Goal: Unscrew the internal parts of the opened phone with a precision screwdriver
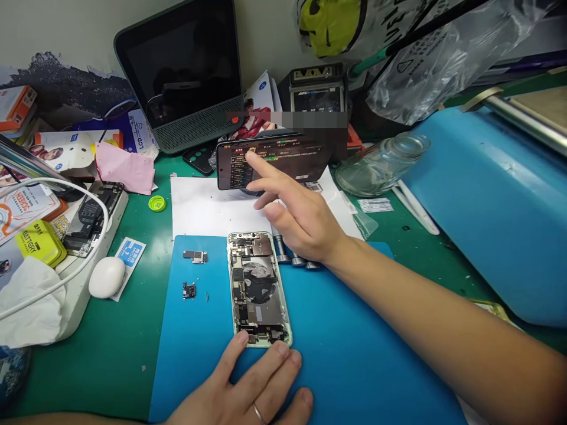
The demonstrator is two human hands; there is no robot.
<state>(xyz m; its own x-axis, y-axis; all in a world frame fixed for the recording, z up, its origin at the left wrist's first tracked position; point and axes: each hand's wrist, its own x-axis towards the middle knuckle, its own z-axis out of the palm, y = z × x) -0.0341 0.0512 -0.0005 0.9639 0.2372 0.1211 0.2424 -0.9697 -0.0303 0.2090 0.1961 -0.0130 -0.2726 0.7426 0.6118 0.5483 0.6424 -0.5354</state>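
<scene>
An opened phone (259, 283) with its inner parts exposed lies on a blue mat (195, 354). My left hand (252, 383), a ring on one finger, rests with spread fingers at the phone's bottom edge. Behind it, a second phone (274, 159) stands sideways with its screen lit. My right hand (296, 212) reaches up to that screen, index finger extended at its left part and the other fingers apart. Small metal parts (195, 257) and a small dark component (189, 290) lie left of the opened phone. Screwdrivers (297, 260) are partly hidden beneath my right hand.
White paper (199, 203) lies behind the mat. A dark display (181, 71) stands at the back, a glass jar (383, 165) to the right. At left are a green cap (156, 203), a white earbud case (107, 277), a white cable (104, 224) and another opened phone (91, 218).
</scene>
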